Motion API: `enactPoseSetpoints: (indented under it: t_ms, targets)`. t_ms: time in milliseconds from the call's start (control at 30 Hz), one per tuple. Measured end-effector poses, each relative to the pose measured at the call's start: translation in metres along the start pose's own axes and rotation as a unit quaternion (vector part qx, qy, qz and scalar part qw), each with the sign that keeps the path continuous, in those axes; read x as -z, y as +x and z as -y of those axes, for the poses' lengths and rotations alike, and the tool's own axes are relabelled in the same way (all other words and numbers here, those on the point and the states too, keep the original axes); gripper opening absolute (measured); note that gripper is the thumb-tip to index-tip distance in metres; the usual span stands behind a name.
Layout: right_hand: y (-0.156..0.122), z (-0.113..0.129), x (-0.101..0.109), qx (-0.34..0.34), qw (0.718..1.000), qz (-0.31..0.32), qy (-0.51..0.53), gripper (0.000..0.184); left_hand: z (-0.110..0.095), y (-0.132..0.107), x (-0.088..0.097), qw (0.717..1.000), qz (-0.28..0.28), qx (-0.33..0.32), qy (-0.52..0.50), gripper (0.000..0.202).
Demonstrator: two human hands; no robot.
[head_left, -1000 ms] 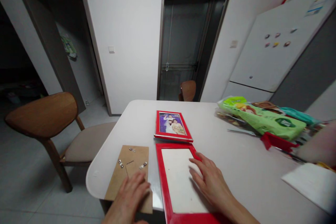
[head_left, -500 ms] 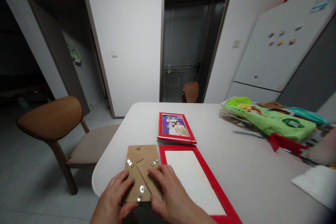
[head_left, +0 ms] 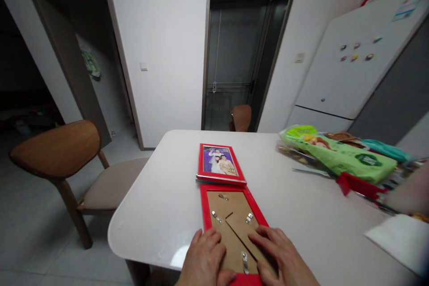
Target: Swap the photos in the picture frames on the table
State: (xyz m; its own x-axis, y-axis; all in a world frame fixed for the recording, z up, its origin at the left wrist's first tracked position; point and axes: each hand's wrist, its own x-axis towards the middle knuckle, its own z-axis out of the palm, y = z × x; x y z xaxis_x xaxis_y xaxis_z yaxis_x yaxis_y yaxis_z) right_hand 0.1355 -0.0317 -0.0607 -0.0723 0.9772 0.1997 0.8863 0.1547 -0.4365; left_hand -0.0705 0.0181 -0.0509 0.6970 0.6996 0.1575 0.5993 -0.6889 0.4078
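Observation:
A red photo frame (head_left: 205,208) lies face down at the near edge of the white table (head_left: 164,201). A brown backing board (head_left: 231,225) with small metal clips sits inside it. My left hand (head_left: 204,261) rests flat on the board's near left part, fingers stretched out. My right hand (head_left: 281,257) lies flat on its near right part, fingers spread. A second red frame (head_left: 219,164) with a photo of two people lies face up just beyond.
A wooden chair (head_left: 63,161) stands left of the table. Green snack bags (head_left: 338,152) and a red object (head_left: 355,184) crowd the right side, with a white paper (head_left: 398,237) nearer. A white fridge (head_left: 355,62) and two dark doorways are behind.
The backing board moved from the table left of the frame into the red frame, covering its white inside. Both hands went with it and now press on it.

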Motion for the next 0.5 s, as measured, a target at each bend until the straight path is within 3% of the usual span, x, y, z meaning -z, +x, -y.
enactPoseSetpoints:
  t_ms: [167,300,500]
  targets:
    - [0.005,0.002,-0.003,0.028,0.999,-0.017,-0.018,0.036,0.002,-0.008,0.006,1.000,0.000,-0.017,-0.001,0.045]
    - [0.026,-0.002,0.003,0.014,0.997,-0.042,-0.059,0.034,0.005,-0.009,0.000,0.998,-0.001,-0.056,-0.014,0.052]
    - [0.043,-0.006,0.007,0.012,0.996,-0.025,-0.084,0.029,0.006,-0.007,0.000,0.999,0.018,-0.021,-0.028,0.049]
